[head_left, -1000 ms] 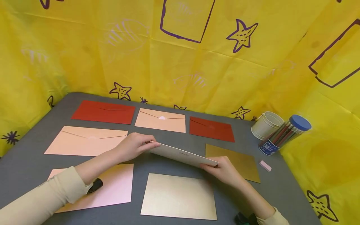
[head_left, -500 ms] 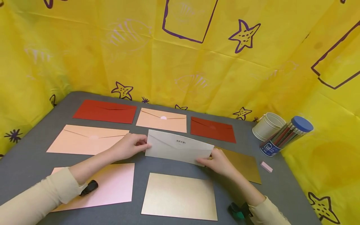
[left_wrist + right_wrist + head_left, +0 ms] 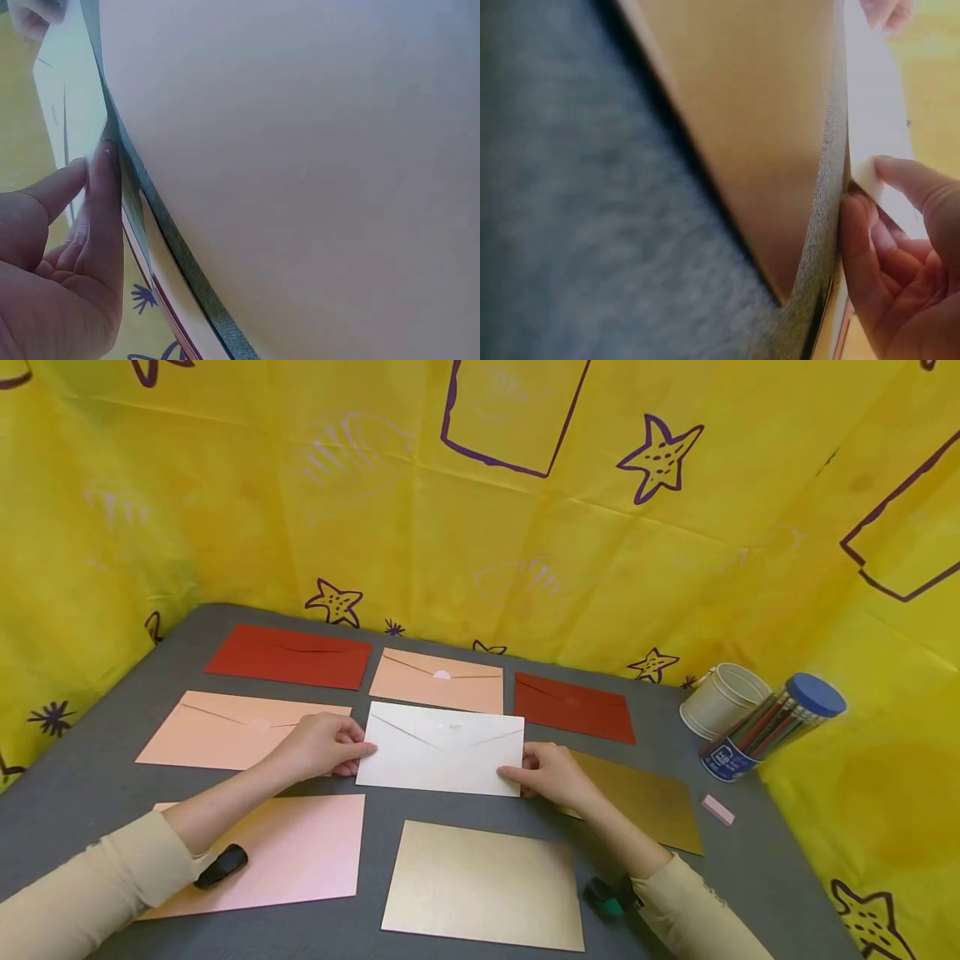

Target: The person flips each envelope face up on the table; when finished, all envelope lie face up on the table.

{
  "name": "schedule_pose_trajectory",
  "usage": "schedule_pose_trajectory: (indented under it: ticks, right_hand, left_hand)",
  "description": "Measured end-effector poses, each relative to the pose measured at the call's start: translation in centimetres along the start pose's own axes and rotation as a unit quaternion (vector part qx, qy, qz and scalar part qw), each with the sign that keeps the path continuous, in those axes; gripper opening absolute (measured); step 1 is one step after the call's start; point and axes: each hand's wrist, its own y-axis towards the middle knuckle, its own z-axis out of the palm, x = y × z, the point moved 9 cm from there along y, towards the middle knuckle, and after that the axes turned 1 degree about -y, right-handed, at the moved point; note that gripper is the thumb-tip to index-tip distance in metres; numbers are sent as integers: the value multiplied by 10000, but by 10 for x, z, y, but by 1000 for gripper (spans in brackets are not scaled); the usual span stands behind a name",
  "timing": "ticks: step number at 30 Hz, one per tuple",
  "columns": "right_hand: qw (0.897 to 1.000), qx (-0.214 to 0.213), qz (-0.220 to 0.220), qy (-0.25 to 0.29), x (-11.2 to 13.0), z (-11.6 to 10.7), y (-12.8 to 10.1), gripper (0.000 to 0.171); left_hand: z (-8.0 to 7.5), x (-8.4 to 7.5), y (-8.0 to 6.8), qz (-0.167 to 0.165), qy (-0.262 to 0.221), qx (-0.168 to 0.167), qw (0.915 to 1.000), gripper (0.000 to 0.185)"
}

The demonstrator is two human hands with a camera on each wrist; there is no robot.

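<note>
My two hands hold a white envelope (image 3: 442, 760) between them, its flap side facing me with a small printed mark near the upper edge. The left hand (image 3: 318, 747) pinches its left edge, thumb in front. At the lower right corner, the right hand (image 3: 555, 774) pinches with thumb in front and fingers behind. Whether the envelope's bottom edge touches the table cannot be told. In the left wrist view, thumb and fingers (image 3: 105, 187) grip the envelope's edge. The right wrist view shows the envelope (image 3: 874, 97) bright between thumb and fingertips.
Around it on the grey table (image 3: 75, 827) lie red envelopes (image 3: 292, 656), peach envelopes (image 3: 442, 683), a pink one (image 3: 307, 852), a pale gold one (image 3: 483, 885) and a darker gold one (image 3: 645, 802). At right stand a white pail (image 3: 722, 702), a pencil tub (image 3: 772, 727) and an eraser (image 3: 717, 810).
The white envelope has turned from nearly edge-on to face me, now showing its flap plainly. Both hands have shifted left with it, still gripping its sides.
</note>
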Motion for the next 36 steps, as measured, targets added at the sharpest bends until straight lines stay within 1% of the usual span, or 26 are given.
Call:
schedule_pose_trajectory:
  ticks: [4,9,13,22,29,36]
  right_hand:
    - [9991,10,-76,-422,3,2,5,37]
    - [9964,-2,-265,-808,9,4,10,41]
    - [9951,-33,-337,-928,11,6,12,42]
    - [9914,-17,-349,-1258,13,11,15,43]
    - [9911,-45,-415,-1267,14,11,14,42]
    - [9910,-58,-419,-1272,15,11,13,42]
  left_hand:
    - [-5,4,0,-183,80,-59,9998,23]
    - [-8,9,0,-394,48,-86,9992,24]
    - [-9,9,0,-415,103,-84,9990,24]
    - [-11,10,0,-397,288,-154,9987,24]
    - [-11,10,0,-404,326,-187,9985,24]
    - [-11,10,1,-324,398,-240,9984,24]
